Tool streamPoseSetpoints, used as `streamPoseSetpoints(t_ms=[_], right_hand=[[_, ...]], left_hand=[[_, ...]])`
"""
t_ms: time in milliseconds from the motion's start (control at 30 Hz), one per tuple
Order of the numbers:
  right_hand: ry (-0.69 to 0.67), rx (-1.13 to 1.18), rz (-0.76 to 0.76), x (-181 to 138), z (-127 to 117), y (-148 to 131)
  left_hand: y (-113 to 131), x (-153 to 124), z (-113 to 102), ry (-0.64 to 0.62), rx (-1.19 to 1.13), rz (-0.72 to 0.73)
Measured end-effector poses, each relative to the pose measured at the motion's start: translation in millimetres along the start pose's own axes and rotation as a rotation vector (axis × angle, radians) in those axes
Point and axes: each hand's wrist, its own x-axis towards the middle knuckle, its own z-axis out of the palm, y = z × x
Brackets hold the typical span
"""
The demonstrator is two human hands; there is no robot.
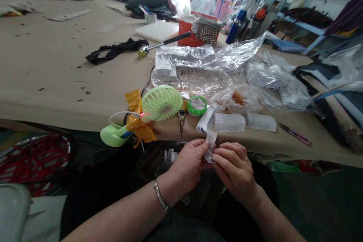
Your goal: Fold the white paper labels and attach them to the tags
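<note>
Both hands meet just below the table's front edge, around a small white label [210, 146]. My left hand [192, 160] pinches the label between thumb and fingers. On its other side, my right hand [235, 166] has its fingertips closed on the label's lower edge. Right above them lies a fanned stack of white labels [206, 119]. Beside it are a stack with printed barcodes [230, 122] and another label stack [261, 122]. A soldering iron [182, 123] points its tip over the table edge, next to a round green container [197, 106].
A green fan [161, 103] is taped to the table edge [56, 115] at left. Clear plastic bags [198, 79] spread behind the labels. Small pink-handled scissors or snips [295, 134] lie at right. Farther back are a black cloth strip [113, 51], a metal-headed tool [164, 43] and a red box [185, 32].
</note>
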Motion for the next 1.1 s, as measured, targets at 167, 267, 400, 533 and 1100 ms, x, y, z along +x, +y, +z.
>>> streamPoseSetpoints(t_ms=[167,267,400,533,1100], right_hand=[[-0.035,-0.283,0.183,11.0,2.1,28.3],[-0.068,-0.378,0.202,13.7,5.6,35.3],[0.031,-0.317,0.187,10.1,8.4,39.8],[0.132,-0.194,0.200,5.6,6.1,43.3],[0.020,0.198,-0.087,-4.4,3.7,-4.3]], left_hand=[[-2.9,-0.7,-2.0,0.144,0.191,-0.066],[-4.3,-0.8,-3.7,0.173,0.228,-0.067],[-4.5,2.0,-4.1,0.161,0.252,-0.071],[-2.8,5.4,-2.2,0.168,0.265,-0.117],[-8.1,-0.6,4.1,-0.028,0.056,-0.096]])
